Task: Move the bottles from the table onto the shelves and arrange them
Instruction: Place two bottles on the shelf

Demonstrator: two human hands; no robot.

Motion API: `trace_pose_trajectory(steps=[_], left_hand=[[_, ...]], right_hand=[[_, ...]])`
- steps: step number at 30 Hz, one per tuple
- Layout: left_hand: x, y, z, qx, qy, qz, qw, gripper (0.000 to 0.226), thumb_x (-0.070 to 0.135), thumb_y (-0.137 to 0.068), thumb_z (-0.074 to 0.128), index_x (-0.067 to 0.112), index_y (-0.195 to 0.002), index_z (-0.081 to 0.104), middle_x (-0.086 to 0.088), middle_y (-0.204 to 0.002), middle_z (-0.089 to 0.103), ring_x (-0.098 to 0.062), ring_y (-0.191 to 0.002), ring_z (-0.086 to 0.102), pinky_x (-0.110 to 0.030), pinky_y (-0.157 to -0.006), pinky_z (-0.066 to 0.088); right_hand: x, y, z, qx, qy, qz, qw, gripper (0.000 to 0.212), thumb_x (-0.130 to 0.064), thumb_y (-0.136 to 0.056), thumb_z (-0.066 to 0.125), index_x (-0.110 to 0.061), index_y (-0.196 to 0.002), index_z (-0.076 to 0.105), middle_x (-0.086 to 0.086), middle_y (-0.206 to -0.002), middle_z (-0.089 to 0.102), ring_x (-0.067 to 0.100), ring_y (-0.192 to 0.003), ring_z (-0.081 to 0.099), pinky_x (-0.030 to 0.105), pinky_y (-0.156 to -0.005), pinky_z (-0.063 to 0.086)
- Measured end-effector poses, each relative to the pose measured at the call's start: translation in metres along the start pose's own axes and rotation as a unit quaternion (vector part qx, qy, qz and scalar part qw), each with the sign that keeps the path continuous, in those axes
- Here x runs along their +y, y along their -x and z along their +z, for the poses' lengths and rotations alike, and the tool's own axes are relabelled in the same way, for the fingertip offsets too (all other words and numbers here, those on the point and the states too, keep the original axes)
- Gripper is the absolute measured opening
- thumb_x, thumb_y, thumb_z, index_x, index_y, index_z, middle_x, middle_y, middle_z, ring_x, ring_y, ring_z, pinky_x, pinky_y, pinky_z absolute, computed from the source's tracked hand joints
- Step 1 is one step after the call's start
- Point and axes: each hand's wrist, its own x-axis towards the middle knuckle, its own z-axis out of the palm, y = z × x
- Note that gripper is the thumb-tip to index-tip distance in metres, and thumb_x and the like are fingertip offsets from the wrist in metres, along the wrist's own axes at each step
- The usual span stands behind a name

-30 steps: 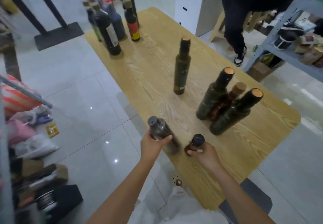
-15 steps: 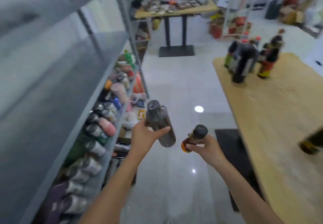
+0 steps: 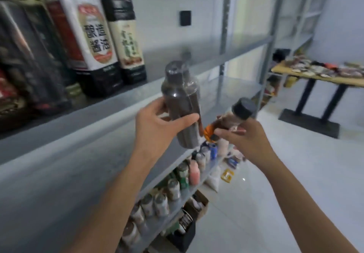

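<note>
**Two bottles held up in front of the grey shelf**

The left hand [image 3: 157, 128] grasps a dark bottle [image 3: 181, 99] with fingers and thumb wrapped round its lower body. The bottle stands nearly upright in the air, just in front of the front edge of the grey shelf [image 3: 98, 112]; it has a dark cap, and no writing on it can be read.

The right hand [image 3: 248, 140] pinches a small bottle [image 3: 236, 114] between thumb and fingers. This one is tilted, its black cap pointing up and away from the shelf, with brown contents and an orange band at its base. Its base lies just beside the dark bottle; whether they touch cannot be told.

On the shelf, at its near end, stands a large soy sauce bottle [image 3: 92, 35] whose white label reads 酿造酱油. A cream-labelled bottle [image 3: 126, 35] stands just beside it, its writing too blurred to read. Below the shelf, a lower tier carries rows of small bottles [image 3: 173, 189]. Beyond the shelf's far end stands a wooden counter [image 3: 315, 77] on black legs.
</note>
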Motion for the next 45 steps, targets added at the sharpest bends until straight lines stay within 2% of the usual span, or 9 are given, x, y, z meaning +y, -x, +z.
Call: trace_pose_trajectory(steps=[5, 10, 17, 22, 25, 30, 34, 40, 45], left_hand=[[0.026, -0.054, 0.007, 0.074, -0.040, 0.069, 0.994, 0.035, 0.025, -0.061, 0.086, 0.019, -0.093, 0.072, 0.014, -0.085, 0.071, -0.005, -0.079, 0.067, -0.017, -0.071, 0.054], [0.038, -0.110, 0.032, 0.142, -0.081, 0.107, 0.981, 0.038, 0.036, -0.061, 0.083, 0.026, -0.096, 0.071, 0.015, -0.088, 0.071, -0.004, -0.082, 0.066, -0.018, -0.075, 0.053], [0.030, -0.175, 0.059, 0.247, -0.139, 0.103, 0.953, 0.037, 0.040, -0.066, 0.081, 0.022, -0.096, 0.072, 0.015, -0.086, 0.072, -0.001, -0.078, 0.067, -0.026, -0.073, 0.057], [0.011, -0.202, 0.070, 0.311, -0.215, 0.073, 0.923, 0.040, 0.050, -0.068, 0.076, 0.023, -0.097, 0.071, 0.010, -0.082, 0.071, -0.004, -0.072, 0.065, -0.027, -0.067, 0.055], [0.004, -0.213, 0.069, 0.336, -0.262, 0.062, 0.903, 0.041, 0.054, -0.072, 0.071, 0.022, -0.097, 0.070, 0.009, -0.081, 0.070, -0.008, -0.073, 0.064, -0.030, -0.068, 0.054], [-0.015, -0.214, 0.062, 0.321, -0.299, 0.023, 0.898, 0.061, 0.064, -0.077, 0.055, 0.020, -0.119, 0.056, 0.004, -0.100, 0.068, -0.013, -0.092, 0.063, -0.038, -0.081, 0.054], [-0.034, -0.188, 0.072, 0.233, -0.318, -0.023, 0.919, 0.077, 0.038, -0.078, 0.072, 0.026, -0.141, 0.029, 0.008, -0.124, 0.058, -0.010, -0.110, 0.056, -0.027, -0.087, 0.046], [-0.044, -0.187, 0.074, 0.275, -0.420, -0.074, 0.862, 0.082, 0.044, -0.081, 0.068, 0.023, -0.144, 0.020, -0.001, -0.126, 0.057, -0.025, -0.109, 0.058, -0.043, -0.081, 0.052], [-0.044, -0.190, 0.075, 0.290, -0.493, -0.102, 0.814, 0.084, 0.048, -0.086, 0.060, 0.014, -0.146, 0.012, -0.010, -0.127, 0.053, -0.030, -0.109, 0.057, -0.035, -0.069, 0.040]], right_hand=[[-0.031, -0.081, 0.000, -0.047, -0.002, -0.109, 0.993, 0.029, -0.019, -0.074, 0.077, -0.030, -0.095, 0.062, -0.017, -0.093, 0.066, 0.000, -0.089, 0.060, 0.012, -0.071, 0.050], [-0.049, -0.163, -0.004, -0.093, 0.008, -0.185, 0.978, 0.030, -0.012, -0.076, 0.075, -0.021, -0.102, 0.062, -0.009, -0.094, 0.066, 0.008, -0.089, 0.059, 0.014, -0.070, 0.051], [-0.041, -0.257, 0.014, -0.125, 0.007, -0.224, 0.966, 0.027, -0.017, -0.080, 0.073, -0.014, -0.106, 0.064, -0.004, -0.097, 0.068, 0.015, -0.092, 0.063, 0.033, -0.087, 0.051], [-0.030, -0.293, 0.035, -0.170, -0.052, -0.204, 0.963, 0.025, -0.012, -0.080, 0.072, -0.009, -0.104, 0.065, 0.003, -0.097, 0.070, 0.016, -0.089, 0.064, 0.031, -0.085, 0.053], [-0.022, -0.305, 0.048, -0.198, -0.077, -0.195, 0.958, 0.025, -0.011, -0.081, 0.071, -0.008, -0.105, 0.064, 0.005, -0.099, 0.069, 0.013, -0.087, 0.063, 0.023, -0.082, 0.051], [-0.004, -0.313, 0.067, -0.249, -0.086, -0.190, 0.946, 0.021, -0.015, -0.082, 0.071, -0.013, -0.102, 0.064, -0.004, -0.094, 0.068, 0.008, -0.087, 0.062, 0.019, -0.079, 0.049], [0.008, -0.316, 0.076, -0.243, -0.115, -0.214, 0.939, 0.020, -0.017, -0.084, 0.069, -0.015, -0.103, 0.065, -0.011, -0.089, 0.065, -0.004, -0.083, 0.059, 0.019, -0.078, 0.047], [0.013, -0.319, 0.078, -0.273, -0.116, -0.218, 0.930, 0.028, -0.021, -0.085, 0.067, -0.015, -0.112, 0.063, -0.002, -0.106, 0.068, 0.014, -0.100, 0.063, 0.032, -0.090, 0.051], [0.015, -0.320, 0.079, -0.273, -0.111, -0.209, 0.933, 0.034, -0.022, -0.085, 0.068, -0.014, -0.116, 0.061, -0.002, -0.107, 0.066, 0.014, -0.102, 0.063, 0.030, -0.090, 0.051]])
